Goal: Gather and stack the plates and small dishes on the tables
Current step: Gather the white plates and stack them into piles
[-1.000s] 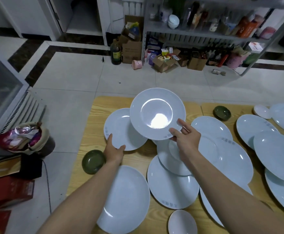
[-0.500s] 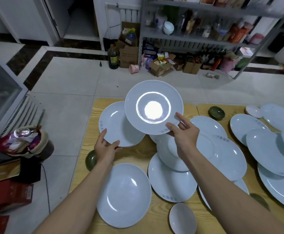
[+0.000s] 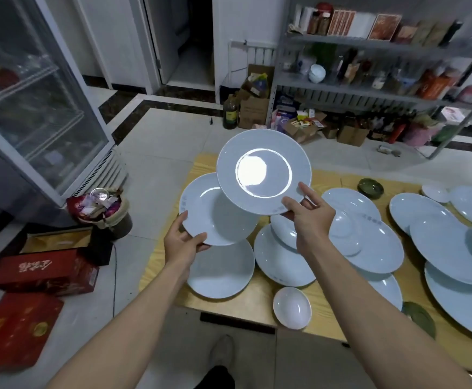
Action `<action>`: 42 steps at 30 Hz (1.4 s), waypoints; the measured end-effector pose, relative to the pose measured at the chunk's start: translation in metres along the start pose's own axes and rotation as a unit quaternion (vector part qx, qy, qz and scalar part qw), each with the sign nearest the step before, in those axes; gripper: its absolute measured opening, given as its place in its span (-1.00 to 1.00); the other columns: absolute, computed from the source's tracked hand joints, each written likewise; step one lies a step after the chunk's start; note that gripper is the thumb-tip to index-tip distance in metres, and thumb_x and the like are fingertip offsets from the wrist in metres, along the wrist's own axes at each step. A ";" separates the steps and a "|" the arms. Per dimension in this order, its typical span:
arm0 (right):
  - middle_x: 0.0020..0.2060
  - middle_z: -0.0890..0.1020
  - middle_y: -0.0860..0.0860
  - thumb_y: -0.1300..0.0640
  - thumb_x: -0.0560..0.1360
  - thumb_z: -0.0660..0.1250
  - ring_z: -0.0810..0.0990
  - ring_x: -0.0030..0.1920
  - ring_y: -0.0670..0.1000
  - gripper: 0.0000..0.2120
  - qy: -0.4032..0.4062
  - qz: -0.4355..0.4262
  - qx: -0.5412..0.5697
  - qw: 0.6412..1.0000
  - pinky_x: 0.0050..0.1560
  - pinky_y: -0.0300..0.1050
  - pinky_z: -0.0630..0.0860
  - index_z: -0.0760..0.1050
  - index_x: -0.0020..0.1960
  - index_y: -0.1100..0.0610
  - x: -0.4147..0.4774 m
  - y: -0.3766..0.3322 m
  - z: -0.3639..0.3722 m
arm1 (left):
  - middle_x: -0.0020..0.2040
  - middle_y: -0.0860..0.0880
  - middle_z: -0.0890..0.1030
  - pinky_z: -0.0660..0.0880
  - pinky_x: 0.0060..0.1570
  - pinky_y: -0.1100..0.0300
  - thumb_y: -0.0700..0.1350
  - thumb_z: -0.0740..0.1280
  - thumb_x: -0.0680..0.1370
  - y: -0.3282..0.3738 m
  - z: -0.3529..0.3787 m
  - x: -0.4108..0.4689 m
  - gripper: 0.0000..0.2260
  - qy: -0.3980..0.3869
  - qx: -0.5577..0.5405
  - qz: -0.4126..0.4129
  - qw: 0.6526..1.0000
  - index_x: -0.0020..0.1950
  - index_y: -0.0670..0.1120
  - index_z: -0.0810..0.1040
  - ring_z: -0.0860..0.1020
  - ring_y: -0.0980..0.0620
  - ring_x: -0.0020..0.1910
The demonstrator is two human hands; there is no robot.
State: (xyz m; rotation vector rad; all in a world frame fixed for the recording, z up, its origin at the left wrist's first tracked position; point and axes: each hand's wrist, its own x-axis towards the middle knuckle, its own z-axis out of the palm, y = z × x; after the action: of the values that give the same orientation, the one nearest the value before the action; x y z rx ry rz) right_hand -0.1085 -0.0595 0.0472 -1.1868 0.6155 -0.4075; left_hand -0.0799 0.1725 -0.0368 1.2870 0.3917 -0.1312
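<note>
My right hand (image 3: 309, 217) grips the near rim of a pale blue plate (image 3: 262, 171), held up above the table and tilted toward me. My left hand (image 3: 183, 242) holds a second pale blue plate (image 3: 215, 211) by its near-left edge, lifted off the wooden table (image 3: 257, 301) and partly under the first one. Several more pale blue plates lie spread on the table, among them one (image 3: 220, 272) below my left hand and one (image 3: 283, 261) in the middle. A small white dish (image 3: 292, 307) sits at the near edge.
Small green dishes sit at the back (image 3: 370, 188) and near right (image 3: 419, 318). Left of the table are a full waste bin (image 3: 103, 209), red boxes (image 3: 44, 272) and a glass-door fridge (image 3: 33, 108). Metal shelves (image 3: 383, 80) with bottles and cartons stand behind. My shoe (image 3: 220, 352) shows below.
Both plates have risen. My left hand has lifted its plate off the table, and my right hand has raised the other plate higher. The view has pulled back from the table.
</note>
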 end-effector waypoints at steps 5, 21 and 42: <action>0.17 0.64 0.07 0.42 0.41 0.49 0.69 0.06 0.09 -0.51 -0.013 0.022 -0.009 1.000 -0.05 0.00 0.68 0.57 0.29 0.13 -0.035 0.011 -0.015 | 0.14 -0.21 0.63 0.64 -0.26 0.13 -0.45 0.42 0.43 -0.012 -0.021 -0.040 -0.34 0.011 0.000 -0.004 1.000 0.44 0.00 0.41 0.65 -0.16 0.05; 0.22 0.61 0.08 0.44 0.44 0.45 0.66 0.09 0.05 -0.54 0.034 0.056 -0.014 0.998 -0.08 -0.05 0.68 0.56 0.29 0.17 -0.083 0.061 -0.023 | 0.12 -0.17 0.62 0.64 -0.29 0.06 -0.44 0.38 0.47 -0.064 -0.071 -0.034 -0.40 -0.020 0.095 -0.075 0.992 0.38 0.05 0.37 0.63 -0.14 0.05; 0.04 0.68 0.00 0.37 0.43 0.48 0.65 0.10 0.01 -0.58 0.080 0.159 -0.125 0.976 0.22 0.04 0.58 0.61 0.24 0.09 -0.075 0.163 -0.017 | 0.17 0.00 0.50 0.62 -0.33 0.11 -0.33 0.33 0.54 -0.075 -0.081 -0.003 -0.30 -0.087 0.296 -0.061 0.949 0.53 0.20 0.20 0.62 -0.06 -0.30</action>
State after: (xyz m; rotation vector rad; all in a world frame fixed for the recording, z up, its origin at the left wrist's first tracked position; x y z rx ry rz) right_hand -0.1805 0.0268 -0.0934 -1.2738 1.0032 -0.1557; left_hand -0.1234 0.2280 -0.1217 1.8252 0.2884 -0.4934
